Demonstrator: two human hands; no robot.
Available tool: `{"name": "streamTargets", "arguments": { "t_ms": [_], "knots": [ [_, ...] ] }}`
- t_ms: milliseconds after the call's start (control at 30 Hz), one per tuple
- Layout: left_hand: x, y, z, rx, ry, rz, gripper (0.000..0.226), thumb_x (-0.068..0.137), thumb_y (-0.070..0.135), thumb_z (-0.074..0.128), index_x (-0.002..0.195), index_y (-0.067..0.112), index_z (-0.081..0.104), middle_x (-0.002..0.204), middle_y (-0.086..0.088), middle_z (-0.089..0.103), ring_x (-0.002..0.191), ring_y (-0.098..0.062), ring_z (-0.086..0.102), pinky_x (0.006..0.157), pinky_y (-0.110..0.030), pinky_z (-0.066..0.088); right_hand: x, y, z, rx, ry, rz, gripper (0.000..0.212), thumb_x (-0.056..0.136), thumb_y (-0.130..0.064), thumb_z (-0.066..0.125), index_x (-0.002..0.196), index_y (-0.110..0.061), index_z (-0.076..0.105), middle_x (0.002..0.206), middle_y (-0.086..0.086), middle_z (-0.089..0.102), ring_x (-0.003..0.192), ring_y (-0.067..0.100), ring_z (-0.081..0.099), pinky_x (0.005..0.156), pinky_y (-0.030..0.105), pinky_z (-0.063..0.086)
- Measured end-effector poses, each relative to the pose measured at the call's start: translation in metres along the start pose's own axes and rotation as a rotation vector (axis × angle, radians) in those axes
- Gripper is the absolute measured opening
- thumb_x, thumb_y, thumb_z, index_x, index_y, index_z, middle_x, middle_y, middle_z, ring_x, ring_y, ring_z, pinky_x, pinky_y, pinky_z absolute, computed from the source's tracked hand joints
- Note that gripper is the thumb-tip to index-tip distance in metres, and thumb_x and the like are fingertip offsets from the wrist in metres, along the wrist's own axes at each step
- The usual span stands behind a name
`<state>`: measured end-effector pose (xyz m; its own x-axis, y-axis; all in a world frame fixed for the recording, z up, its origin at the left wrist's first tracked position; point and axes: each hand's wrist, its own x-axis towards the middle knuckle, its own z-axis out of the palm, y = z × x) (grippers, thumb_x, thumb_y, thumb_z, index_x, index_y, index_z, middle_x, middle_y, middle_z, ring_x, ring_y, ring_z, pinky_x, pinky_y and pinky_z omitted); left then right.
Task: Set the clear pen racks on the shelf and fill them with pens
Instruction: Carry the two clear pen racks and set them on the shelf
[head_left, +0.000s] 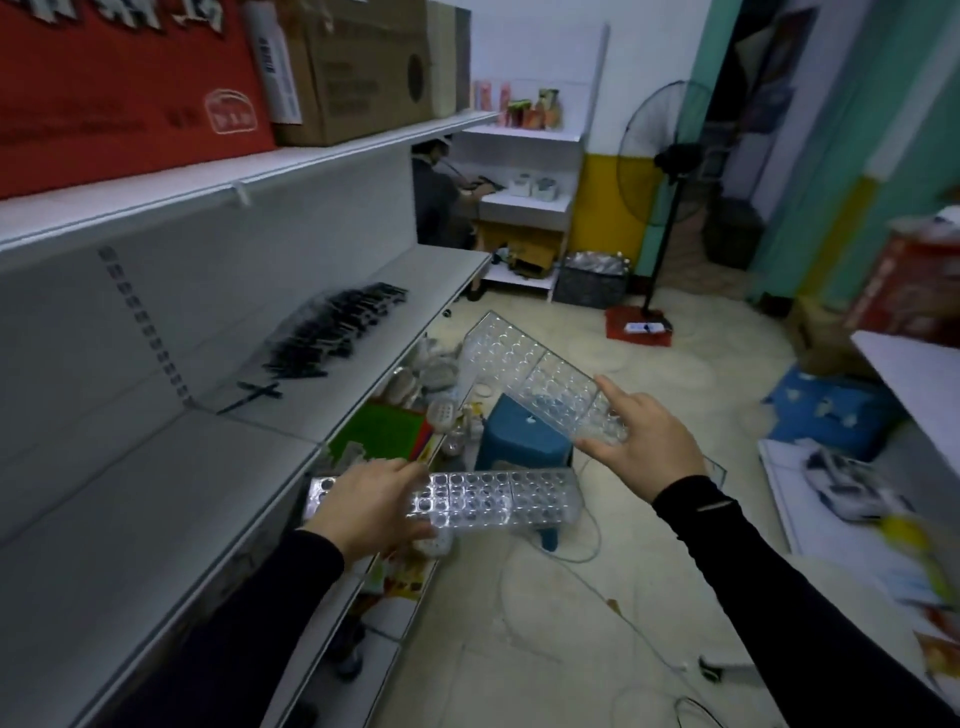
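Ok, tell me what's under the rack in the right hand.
Beneath the rack held by the right hand sits a blue stool; its legs and the floor below are mostly hidden.

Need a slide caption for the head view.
Each hand holds a clear rack beside the shelf, pens waiting.

Clear hole-dotted pen racks (493, 501), black pens (332, 327), white shelf (156, 493), blue stool (524, 441).

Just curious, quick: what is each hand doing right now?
Left hand: holds a clear plastic pen rack with round holes.
Right hand: holds a second clear holed rack.
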<state>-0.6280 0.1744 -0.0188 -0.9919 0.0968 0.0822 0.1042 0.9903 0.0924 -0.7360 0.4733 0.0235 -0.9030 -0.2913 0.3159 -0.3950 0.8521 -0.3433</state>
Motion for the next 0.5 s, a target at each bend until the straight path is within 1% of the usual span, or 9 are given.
{"name": "streamTargets", "arguments": {
  "t_ms": [100,233,367,500],
  "knots": [
    [0.057,-0.004,0.000,-0.017,-0.028,0.075,0.065,0.074,0.066,0.065,0.126,0.030,0.052,0.117,0.009,0.062,0.102,-0.012,0.057,0.085,-0.026,0.044,0.028,0.016,-0.001,-0.014,0.020,0.065,0.083,0.078,-0.052,0.069,0.148,-0.035,0.028,0.116,0.004,0.059,0.102,0.021,0.057,0.082,0.030,0.046],
    [0.133,-0.001,0.002,-0.028,-0.030,0.185,0.068,0.073,0.065,0.068,0.128,0.027,0.053,0.119,0.005,0.064,0.105,-0.016,0.060,0.086,-0.030,0.047,0.065,0.044,-0.007,-0.062,0.034,0.148,0.082,0.079,-0.052,0.069,0.148,-0.037,0.027,0.118,0.003,0.058,0.107,0.021,0.056,0.083,0.030,0.043],
    [0.204,0.017,0.012,-0.029,-0.058,0.260,0.066,0.072,0.067,0.067,0.124,0.028,0.054,0.118,0.005,0.064,0.102,-0.017,0.060,0.084,-0.031,0.046,0.096,0.082,-0.006,-0.046,0.057,0.224,0.083,0.078,-0.053,0.069,0.148,-0.038,0.027,0.114,0.002,0.058,0.105,0.020,0.056,0.083,0.032,0.046],
    [0.274,0.044,0.025,-0.016,-0.082,0.313,0.071,0.075,0.067,0.064,0.131,0.026,0.050,0.125,0.004,0.060,0.110,-0.017,0.057,0.090,-0.030,0.042,0.133,0.136,-0.003,-0.050,0.071,0.261,0.083,0.078,-0.054,0.068,0.148,-0.038,0.027,0.114,0.001,0.058,0.106,0.020,0.055,0.084,0.032,0.045]
  ]
}}
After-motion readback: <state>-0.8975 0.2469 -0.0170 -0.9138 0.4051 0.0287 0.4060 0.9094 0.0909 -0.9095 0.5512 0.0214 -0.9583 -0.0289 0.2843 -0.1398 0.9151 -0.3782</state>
